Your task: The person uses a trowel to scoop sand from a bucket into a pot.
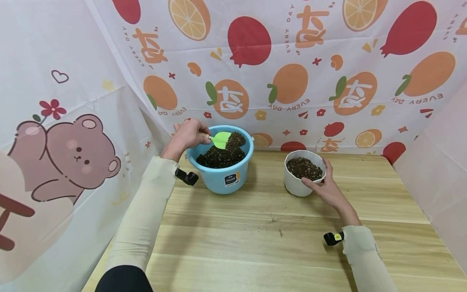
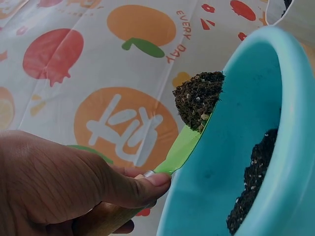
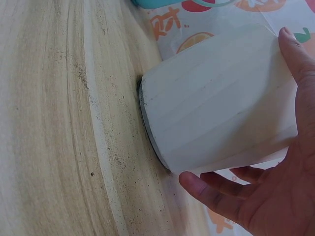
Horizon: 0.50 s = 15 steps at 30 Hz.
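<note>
My left hand [image 1: 190,134] grips the wooden handle [image 2: 106,219] of a small green trowel [image 1: 220,140] above a light blue bucket [image 1: 222,178]. A heap of dark soil [image 2: 199,100] sits on the trowel's blade. More dark soil [image 1: 219,158] lies inside the bucket. To the right, a white faceted flowerpot [image 1: 299,185] stands upright on the table, with soil [image 1: 304,167] in it. My right hand [image 1: 328,188] holds this pot from its right side, thumb and fingers spread around the wall near the rim.
The wooden table [image 1: 233,243] carries a few soil crumbs [image 1: 280,232] in front of the pot. Behind the bucket and pot hangs a fruit-print curtain [image 1: 288,81]. A bear-print sheet [image 1: 84,158] closes off the left side, and a pale sheet [image 1: 441,170] the right.
</note>
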### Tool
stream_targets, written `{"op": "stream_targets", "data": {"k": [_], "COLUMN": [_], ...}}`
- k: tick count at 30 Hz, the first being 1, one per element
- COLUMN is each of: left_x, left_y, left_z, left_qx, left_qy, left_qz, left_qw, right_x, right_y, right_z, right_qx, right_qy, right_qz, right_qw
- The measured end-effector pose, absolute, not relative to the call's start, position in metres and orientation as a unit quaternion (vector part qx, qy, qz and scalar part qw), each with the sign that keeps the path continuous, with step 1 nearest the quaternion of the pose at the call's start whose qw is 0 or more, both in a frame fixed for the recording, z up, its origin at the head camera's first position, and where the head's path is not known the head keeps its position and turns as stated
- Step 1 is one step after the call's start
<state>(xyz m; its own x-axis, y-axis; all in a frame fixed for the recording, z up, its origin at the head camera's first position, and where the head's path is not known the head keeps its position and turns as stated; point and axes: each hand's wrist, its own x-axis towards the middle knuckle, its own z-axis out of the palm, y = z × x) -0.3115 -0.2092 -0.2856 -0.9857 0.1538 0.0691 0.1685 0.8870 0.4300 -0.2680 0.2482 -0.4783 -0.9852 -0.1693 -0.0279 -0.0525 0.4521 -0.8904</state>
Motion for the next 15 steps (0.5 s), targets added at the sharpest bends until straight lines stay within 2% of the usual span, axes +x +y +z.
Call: {"op": "stream_targets", "data": {"k": [15], "left_x": [-0.31], "left_y": [-0.19], "left_z": [-0.277], "left_qx": [-0.106], "left_qy": [-0.97], "left_qz": [-0.22], "left_qw": [0.019], "right_x": [-0.267], "right_y": [0.248], "right_z": [-0.478], "right_qx": [-0.064], "right_qy": [0.848], "right_qz": [-0.523], "right_qw": [0.057]}}
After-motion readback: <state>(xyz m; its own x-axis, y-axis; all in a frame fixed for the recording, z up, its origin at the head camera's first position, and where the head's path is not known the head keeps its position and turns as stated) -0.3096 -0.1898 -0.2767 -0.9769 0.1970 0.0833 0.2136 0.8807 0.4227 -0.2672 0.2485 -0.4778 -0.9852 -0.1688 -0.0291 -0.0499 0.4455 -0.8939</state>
